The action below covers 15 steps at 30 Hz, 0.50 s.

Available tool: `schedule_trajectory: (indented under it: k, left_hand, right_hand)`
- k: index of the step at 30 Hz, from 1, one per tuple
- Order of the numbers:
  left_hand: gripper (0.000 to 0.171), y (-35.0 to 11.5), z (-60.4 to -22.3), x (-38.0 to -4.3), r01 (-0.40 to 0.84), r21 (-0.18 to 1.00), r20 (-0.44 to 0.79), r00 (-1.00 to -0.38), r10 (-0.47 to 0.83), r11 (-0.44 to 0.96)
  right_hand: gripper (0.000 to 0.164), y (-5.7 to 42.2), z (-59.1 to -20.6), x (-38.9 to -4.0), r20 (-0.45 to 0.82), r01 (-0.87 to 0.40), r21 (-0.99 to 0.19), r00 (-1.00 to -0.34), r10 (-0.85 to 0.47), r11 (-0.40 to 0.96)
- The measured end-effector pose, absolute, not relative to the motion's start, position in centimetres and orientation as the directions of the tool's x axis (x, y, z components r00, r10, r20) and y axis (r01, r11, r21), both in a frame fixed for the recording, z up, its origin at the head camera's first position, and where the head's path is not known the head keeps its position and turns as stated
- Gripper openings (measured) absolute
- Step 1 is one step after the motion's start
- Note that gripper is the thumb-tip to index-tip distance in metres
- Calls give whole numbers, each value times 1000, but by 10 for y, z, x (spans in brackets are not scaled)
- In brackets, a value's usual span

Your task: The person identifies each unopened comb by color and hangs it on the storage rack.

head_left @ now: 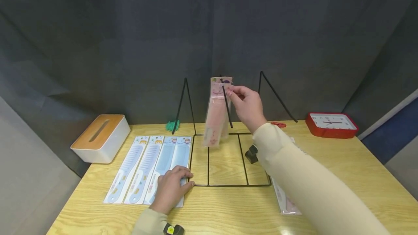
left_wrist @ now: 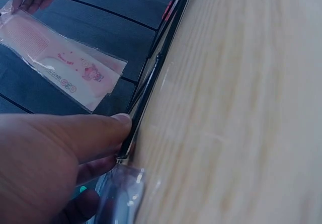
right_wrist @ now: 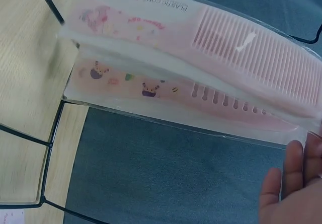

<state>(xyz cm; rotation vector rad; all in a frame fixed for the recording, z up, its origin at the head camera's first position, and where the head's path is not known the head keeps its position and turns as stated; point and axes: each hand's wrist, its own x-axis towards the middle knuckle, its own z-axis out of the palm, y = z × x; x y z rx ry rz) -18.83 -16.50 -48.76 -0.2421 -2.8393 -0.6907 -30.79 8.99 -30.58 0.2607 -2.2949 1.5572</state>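
A black wire rack [head_left: 228,185] stands on the table, with prongs sticking out from its upper part. Pink combs in clear packs hang at its middle prong; the front pink comb [head_left: 215,113] overlaps another pink comb [right_wrist: 146,88] behind it. My right hand [head_left: 249,107] pinches the front pack near its top edge, beside the prong. Down at the rack's front left corner, my left hand [head_left: 173,188] grips the base bar [left_wrist: 151,73] between thumb and fingers. That hand partly covers the blue packed combs [head_left: 168,157] lying left of the rack.
A tissue box [head_left: 101,137] with a wooden lid sits at the left. Green stringy material [head_left: 172,126] lies behind the rack. At the right are a red clock [head_left: 331,124], a small red item [head_left: 278,124] and more pink packs [head_left: 287,204], partly hidden under my right arm.
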Motion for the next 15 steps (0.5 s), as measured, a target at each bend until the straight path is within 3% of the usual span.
schedule_trajectory:
  k: [7, 15]
  left_hand:
    - [22, -164, -489, -190, 206, 438, 224, -968, 116, 875]
    - [21, -163, -491, -191, 205, 429, 226, -967, 115, 879]
  right_hand:
    - [27, 91, -302, -314, 360, -305, -888, -926, 110, 343]
    - [28, 99, -306, -314, 326, -289, -914, -941, 88, 286]
